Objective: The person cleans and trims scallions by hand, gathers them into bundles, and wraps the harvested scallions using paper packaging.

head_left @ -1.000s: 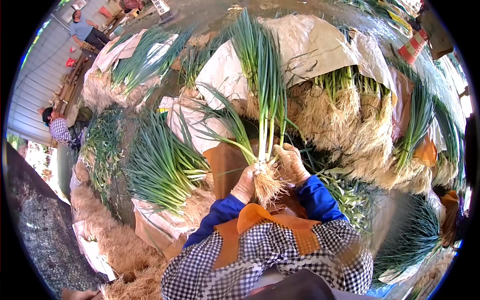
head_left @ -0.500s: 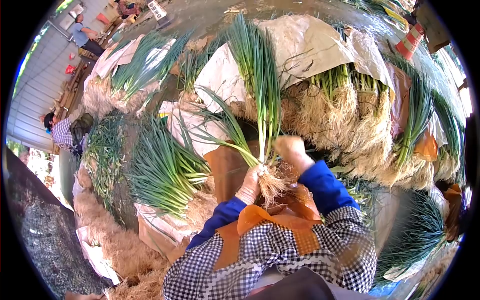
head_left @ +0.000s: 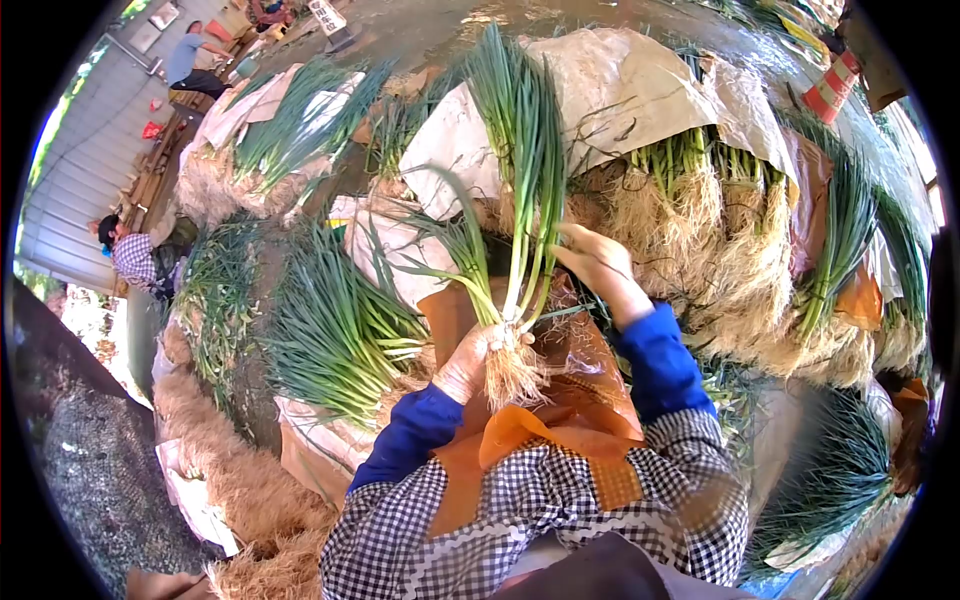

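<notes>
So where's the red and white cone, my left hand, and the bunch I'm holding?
Cone (head_left: 832, 88): head view, middle of its side.
Left hand (head_left: 467, 364): head view, back.
Bunch (head_left: 515, 378): head view, roots.

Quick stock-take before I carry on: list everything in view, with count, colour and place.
Held green onion bunch: one, green leaves, pale roots, centre
Green onion piles: several, green with tan roots, both sides and behind
Covering sheets: several, off-white to pinkish, over and under piles
Traffic cone: one, red and white, upper right
Sign: one, white with dark lettering, top left
Corrugated wall: one, whitish, left
Other people: at least two, upper left
Checkered garment: one, black and white, bottom
Left hand: one, bare, gripping bunch near roots
Right hand: one, bare, beside bunch's leaves
</notes>
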Demonstrator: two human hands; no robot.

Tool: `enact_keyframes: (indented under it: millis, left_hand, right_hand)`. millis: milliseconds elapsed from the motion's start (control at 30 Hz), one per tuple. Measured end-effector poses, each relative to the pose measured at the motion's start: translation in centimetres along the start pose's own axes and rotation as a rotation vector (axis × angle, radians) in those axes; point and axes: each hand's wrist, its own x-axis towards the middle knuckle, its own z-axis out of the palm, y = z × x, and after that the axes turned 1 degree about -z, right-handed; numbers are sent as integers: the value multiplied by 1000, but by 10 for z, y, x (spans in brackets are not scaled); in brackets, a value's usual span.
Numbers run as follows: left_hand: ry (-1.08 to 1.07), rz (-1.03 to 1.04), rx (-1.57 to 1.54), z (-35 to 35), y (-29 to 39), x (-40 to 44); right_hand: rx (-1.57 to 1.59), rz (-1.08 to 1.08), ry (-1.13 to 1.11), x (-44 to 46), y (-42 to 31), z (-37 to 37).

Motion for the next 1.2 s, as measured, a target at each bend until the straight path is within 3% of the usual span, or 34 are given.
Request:
enact_keyframes:
  millis: [33, 67, 100, 133, 200, 233, 267, 300, 367, 400, 500, 567, 633, 700, 767, 800, 833, 933, 967, 1033, 1067, 1100, 1133, 1167, 1200]
  left_hand:
    - [19, -26, 79, 1, 4, -6]
    - [28, 74, 98, -4, 0, -6]
    - [36, 83, 107, -3, 3, -11]
    - [69, 47, 164, -2, 10, -21]
    - [137, -6, 236, -8, 24, -39]
    - [-41, -33, 17, -19, 31, -46]
    - [-64, -41, 3, -21, 38, -55]
    - [-88, -55, -11, -23, 44, -63]
    - [-53, -52, -17, -34, 51, -70]
    - [-22, -24, -37, -26, 52, -73]
    - [94, 48, -137, -1, 55, -79]
    - [137, 29, 25, -9, 53, -78]
    - [23, -37, -8, -14, 50, -69]
    - [97, -22, 23, 3, 46, -70]
    - [48, -36, -3, -8, 40, -67]
    - [52, -54, 3, -7, 39, -69]
    - [55, -72, 10, -6, 40, -71]
    - [206, 8, 55, 0, 39, -83]
    - [219, 13, 44, -6, 40, -87]
    - [-6, -78, -24, -28, 42, -89]
    - [14, -46, 8, -46, 38, -82]
    - [7, -57, 10, -37, 39, -79]
    - [-28, -29, -4, -15, 42, -81]
    - [-66, 4, -13, 10, 47, -83]
    - [19, 62, 33, 37, 54, -85]
  right_hand:
    - [-152, -25, -130, 24, 4, 19]
    - [-225, -238, -136, 43, 43, 59]
    - [-221, -237, -353, 55, 34, 62]
    - [-120, -324, -366, 65, 33, 68]
    - [507, -36, -368, 53, 21, 35]
    - [806, 95, -319, 45, 3, 12]
    - [842, 132, -31, 37, 3, -6]
    - [1065, -107, -20, 37, 44, -19]
    - [1261, 290, 608, -6, 37, -64]
    - [1256, 298, 607, -29, 52, -69]
    - [1019, 512, 10, -90, 113, -66]
    - [824, 628, -375, -107, 134, -65]
    - [-75, 231, -343, -96, 50, -14]
    - [729, 314, -332, -70, 9, 22]
    - [664, 257, -498, -48, 8, 54]
    - [901, 173, -611, -32, 2, 72]
    - [808, 154, -684, -25, 5, 71]
    - [1424, -13, -46, -18, 27, 39]
    - [1722, 53, 117, -15, 54, 25]
    - [1592, 177, 464, -23, 77, 0]
    - [1015, -3, 216, -28, 86, 1]
    - [717, 196, 114, -37, 18, -3]
    - [711, 66, -38, -46, 28, 37]
    - [479, -197, -172, -60, 34, 75]
    - [-52, -535, -486, -54, 24, 79]
